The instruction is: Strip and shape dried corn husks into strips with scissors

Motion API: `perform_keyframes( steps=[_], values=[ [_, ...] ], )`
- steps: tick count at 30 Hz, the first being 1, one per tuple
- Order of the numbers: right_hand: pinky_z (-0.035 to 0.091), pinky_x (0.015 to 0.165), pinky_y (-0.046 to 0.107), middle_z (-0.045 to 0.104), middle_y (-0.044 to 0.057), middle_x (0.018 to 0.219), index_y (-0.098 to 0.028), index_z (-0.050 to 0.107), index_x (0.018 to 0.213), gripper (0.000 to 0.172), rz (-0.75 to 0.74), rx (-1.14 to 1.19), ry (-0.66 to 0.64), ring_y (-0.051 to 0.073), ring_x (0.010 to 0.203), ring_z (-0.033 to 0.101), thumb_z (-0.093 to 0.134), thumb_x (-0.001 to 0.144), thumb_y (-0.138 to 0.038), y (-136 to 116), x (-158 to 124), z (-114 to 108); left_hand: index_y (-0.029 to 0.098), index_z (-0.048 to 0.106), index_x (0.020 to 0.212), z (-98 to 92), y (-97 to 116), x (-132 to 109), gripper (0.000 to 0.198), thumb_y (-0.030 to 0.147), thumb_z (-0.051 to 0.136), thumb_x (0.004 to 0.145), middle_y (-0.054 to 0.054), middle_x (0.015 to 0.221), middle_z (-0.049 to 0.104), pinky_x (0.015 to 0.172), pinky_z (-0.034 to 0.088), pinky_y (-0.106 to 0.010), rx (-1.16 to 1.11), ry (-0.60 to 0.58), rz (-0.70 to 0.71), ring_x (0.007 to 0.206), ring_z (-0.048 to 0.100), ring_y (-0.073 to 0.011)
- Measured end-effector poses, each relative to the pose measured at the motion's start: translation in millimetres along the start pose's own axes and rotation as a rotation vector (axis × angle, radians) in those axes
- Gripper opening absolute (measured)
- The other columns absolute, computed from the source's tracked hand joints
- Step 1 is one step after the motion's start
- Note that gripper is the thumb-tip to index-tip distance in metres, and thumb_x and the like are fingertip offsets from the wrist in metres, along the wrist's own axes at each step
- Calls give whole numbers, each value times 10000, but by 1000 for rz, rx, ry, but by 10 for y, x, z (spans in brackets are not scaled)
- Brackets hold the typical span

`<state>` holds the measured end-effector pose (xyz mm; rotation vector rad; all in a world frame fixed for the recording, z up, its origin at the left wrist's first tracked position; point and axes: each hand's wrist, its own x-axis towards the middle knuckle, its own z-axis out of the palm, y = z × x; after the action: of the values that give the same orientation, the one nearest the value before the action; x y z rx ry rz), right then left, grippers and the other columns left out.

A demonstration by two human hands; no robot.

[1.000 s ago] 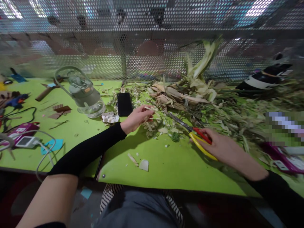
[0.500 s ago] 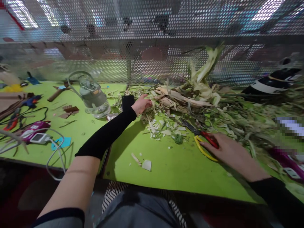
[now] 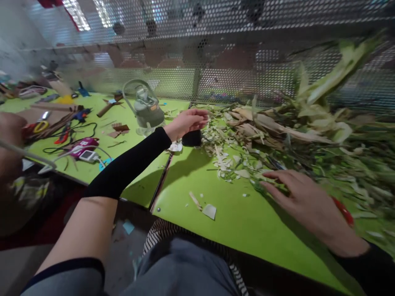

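My left hand (image 3: 188, 123), its fingers stretched out loosely, hovers over a black phone-like slab (image 3: 191, 139) beside the heap of shredded husk. I see nothing held in it. My right hand (image 3: 304, 201) is spread low above the green tabletop (image 3: 240, 222), with thumb and forefinger apart and nothing between them. Beyond its wrist shows a red scissors handle (image 3: 343, 210); the hand hides most of the scissors. A small green bundle (image 3: 257, 187) lies just off the fingertips. Pale scraps (image 3: 230, 164) are scattered between the hands.
Dry corn husks (image 3: 277, 125) are piled along the perforated metal screen (image 3: 234, 78). A clear bottle with a grey-green lid (image 3: 149, 109) stands left of my left hand. Farther left are a purple power strip (image 3: 83, 147), a white charger with cable, tools, and another person's blurred arm (image 3: 10, 135).
My view has turned left. The right hand has let go of the scissors and moved left toward the scraps. The left hand has shifted from the husk scraps to above the black slab.
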<state>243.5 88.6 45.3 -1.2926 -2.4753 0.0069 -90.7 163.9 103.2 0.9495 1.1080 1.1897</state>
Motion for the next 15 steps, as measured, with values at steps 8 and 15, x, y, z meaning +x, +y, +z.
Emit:
perform_keyframes(
  steps=[8,15],
  values=[
    [604,780,462,797,176,952,-179,729,986,511,-210,93,57,326,885,755,367,1091,-525,-220,253,246,113,677,1048,-318,20,-480,135,110,542,1035,-31,871,698,810,518,-261,372,-89,31,732,616,-75],
    [581,729,417,786,125,941,-218,727,978,333,-30,339,-22,276,811,723,521,1023,-476,-452,707,301,109,577,1319,-454,-351,-63,379,66,566,943,-122,1179,708,894,489,-280,494,244,-7,1011,639,-158]
  ],
)
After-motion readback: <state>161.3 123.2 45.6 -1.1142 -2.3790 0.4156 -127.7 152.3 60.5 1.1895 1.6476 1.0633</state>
